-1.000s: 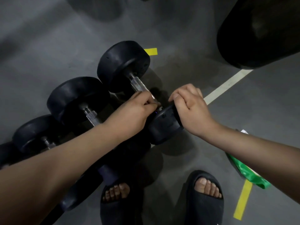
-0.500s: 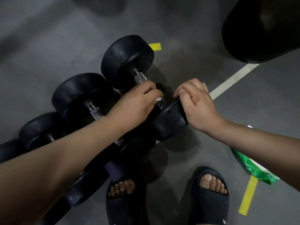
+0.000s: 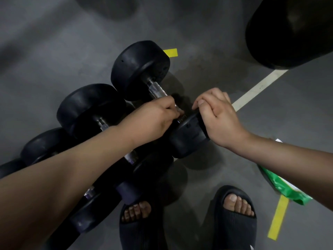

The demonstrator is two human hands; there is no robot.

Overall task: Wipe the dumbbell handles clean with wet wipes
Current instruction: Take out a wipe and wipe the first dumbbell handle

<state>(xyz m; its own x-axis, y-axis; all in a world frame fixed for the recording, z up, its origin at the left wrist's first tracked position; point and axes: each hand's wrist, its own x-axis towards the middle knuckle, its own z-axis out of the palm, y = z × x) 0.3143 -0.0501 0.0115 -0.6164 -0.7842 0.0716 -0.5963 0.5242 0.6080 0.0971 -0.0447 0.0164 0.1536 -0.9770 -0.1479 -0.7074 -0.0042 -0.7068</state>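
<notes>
The left hand [image 3: 153,120] clasps the handle [image 3: 158,92], probably wiping, though no wipe shows; beside it the right hand [image 3: 218,121] grips the end weight [image 3: 187,139], probably steadying the dumbbell [image 3: 140,69].

This looks like a gym or training room. A row of black, round-headed dumbbells [image 3: 140,69] with knurled metal handles lies side by side, largest to smallest, directly on a bare grey floor [image 3: 54,51]. The floor is marked with a pale painted line [image 3: 259,89] and short strips of yellow tape [image 3: 171,52], and a large black rounded cylinder [image 3: 288,33] looms at the upper right, though what it is cannot be told.
</notes>
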